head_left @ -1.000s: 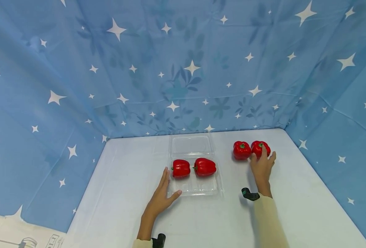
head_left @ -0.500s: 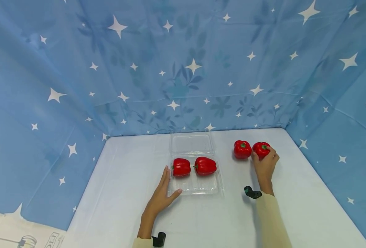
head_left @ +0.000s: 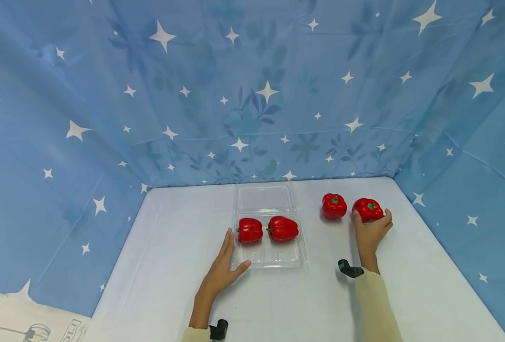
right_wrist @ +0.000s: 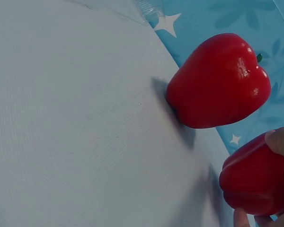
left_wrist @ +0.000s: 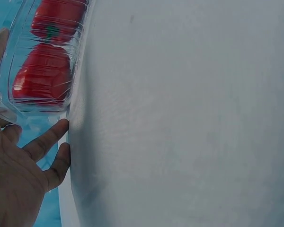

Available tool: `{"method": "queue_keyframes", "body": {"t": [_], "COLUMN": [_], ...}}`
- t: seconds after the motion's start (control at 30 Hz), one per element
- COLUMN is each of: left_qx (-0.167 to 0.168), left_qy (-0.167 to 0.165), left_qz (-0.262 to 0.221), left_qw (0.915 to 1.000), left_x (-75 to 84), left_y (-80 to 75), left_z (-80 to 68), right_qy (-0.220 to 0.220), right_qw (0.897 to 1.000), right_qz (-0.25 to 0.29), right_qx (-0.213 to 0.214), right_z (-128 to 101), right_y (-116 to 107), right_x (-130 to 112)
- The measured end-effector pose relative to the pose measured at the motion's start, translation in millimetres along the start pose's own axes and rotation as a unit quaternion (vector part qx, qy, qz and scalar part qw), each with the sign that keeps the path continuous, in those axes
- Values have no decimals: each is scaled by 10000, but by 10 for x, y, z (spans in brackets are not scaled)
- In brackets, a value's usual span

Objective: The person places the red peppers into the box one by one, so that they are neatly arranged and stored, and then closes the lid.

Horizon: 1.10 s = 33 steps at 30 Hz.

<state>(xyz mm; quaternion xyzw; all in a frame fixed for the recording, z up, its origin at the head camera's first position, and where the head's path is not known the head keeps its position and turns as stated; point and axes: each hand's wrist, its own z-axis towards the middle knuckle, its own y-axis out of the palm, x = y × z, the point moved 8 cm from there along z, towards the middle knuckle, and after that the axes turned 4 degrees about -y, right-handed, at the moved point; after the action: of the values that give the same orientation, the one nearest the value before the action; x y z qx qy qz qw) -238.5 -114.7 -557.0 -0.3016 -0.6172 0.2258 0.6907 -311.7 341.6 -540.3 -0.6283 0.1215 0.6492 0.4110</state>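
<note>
My right hand grips a red bell pepper at the right of the table. In the right wrist view the thumb lies on one side of that pepper, with fingertips at the opposite side. Just left of it stands another red bell pepper, stem up. Two more red bell peppers lie on their sides in a clear plastic clamshell box, its lid folded back. My left hand rests at the box's left edge, fingers stretched and spread; in the left wrist view its fingers hold nothing.
A white table bears everything. Blue star-patterned cloth hangs behind and at both sides. The box's raised-back transparent lid reaches toward the table's far edge.
My right hand has closed round the right-hand pepper and drawn it slightly right and nearer, away from the neighbouring pepper, tipping it. The left hand and box have stayed put.
</note>
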Motion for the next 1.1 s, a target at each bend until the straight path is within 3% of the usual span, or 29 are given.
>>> {"method": "queue_keyframes", "body": {"t": [0.17, 0.5, 0.73, 0.9, 1.1], "left_qx": [19, 29, 19, 59, 53], "left_qy": [-66, -57, -11, 72, 131], "left_qz": [-19, 35, 19, 81, 75], "left_qw": [10000, 10000, 10000, 9999, 9999], "left_x": [-19, -19, -12, 1, 3], "left_y": [-1, 1, 4, -5, -8], "left_z": [3, 3, 5, 5, -1], "right_qy": [184, -170, -239, -443, -876], "right_qw": [9994, 9924, 9908, 9908, 9853], "right_qz": [87, 1066, 1161, 1183, 1464], "right_qx": [293, 586, 653, 478, -64], "right_z": [-14, -45, -111, -137, -188], "right_y": [-73, -152, -219, -212, -151], "right_x": [41, -8, -142, -243, -390]}}
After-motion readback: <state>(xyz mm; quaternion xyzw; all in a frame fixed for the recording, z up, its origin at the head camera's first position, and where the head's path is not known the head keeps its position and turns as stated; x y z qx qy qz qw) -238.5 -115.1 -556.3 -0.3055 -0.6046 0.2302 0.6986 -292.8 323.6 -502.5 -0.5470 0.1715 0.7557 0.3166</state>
